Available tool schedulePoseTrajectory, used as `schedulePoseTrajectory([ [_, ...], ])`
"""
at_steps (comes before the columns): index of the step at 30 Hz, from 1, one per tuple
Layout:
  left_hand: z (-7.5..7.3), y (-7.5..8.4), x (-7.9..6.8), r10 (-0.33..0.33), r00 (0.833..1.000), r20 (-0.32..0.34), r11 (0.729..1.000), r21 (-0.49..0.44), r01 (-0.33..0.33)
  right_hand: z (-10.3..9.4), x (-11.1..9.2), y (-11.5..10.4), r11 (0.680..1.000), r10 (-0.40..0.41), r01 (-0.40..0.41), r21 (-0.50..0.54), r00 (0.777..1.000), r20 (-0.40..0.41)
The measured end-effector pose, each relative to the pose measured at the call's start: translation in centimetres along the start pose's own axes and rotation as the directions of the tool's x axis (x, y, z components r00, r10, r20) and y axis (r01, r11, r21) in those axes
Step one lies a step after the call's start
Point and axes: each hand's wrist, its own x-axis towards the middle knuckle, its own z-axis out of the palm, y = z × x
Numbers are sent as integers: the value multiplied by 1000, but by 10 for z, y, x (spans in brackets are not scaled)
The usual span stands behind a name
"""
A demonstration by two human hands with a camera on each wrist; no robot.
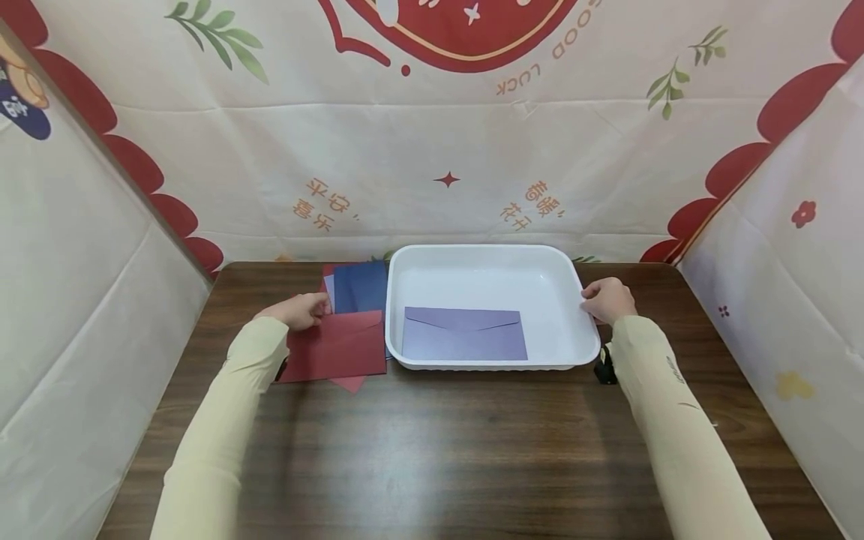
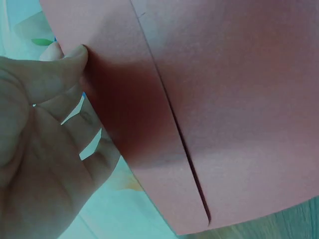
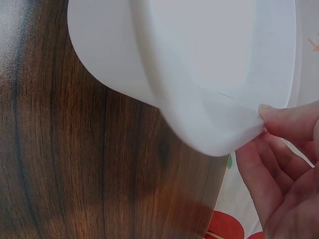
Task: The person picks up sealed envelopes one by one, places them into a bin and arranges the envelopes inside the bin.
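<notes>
My left hand point(image 1: 298, 310) pinches the upper edge of a red envelope point(image 1: 347, 349) left of the white tray. In the left wrist view the thumb lies over the flap side of this envelope point(image 2: 239, 99), with the other fingers behind its edge. At the tray's right end, my right hand point(image 1: 610, 300) grips the rim of the white tray point(image 1: 486, 279); the right wrist view has the thumb on the inner side and the fingers outside. A purple envelope point(image 1: 466, 336) lies flap side up in the tray's front left part.
Beside the tray's left wall, a blue envelope point(image 1: 361, 286) overlaps other red and lilac paper pieces, partly hidden under the held envelope. All rest on a dark wooden table point(image 1: 432, 450). A printed white cloth point(image 1: 405, 150) hangs behind and along both sides.
</notes>
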Motion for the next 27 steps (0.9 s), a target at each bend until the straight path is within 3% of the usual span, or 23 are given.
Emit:
schedulePoseTrajectory([
  [5, -6, 3, -7, -31, 999, 25, 999, -9, 31, -1, -1, 1, 1000, -2, 2, 8, 1000, 3],
  [17, -26, 7, -25, -5, 999, 50, 999, -33, 6, 0, -2, 3, 1000, -5, 5, 24, 1000, -1],
  [27, -49, 23, -44, -2, 998, 65, 1000, -9, 3, 0, -2, 1, 1000, -5, 5, 2, 1000, -11],
])
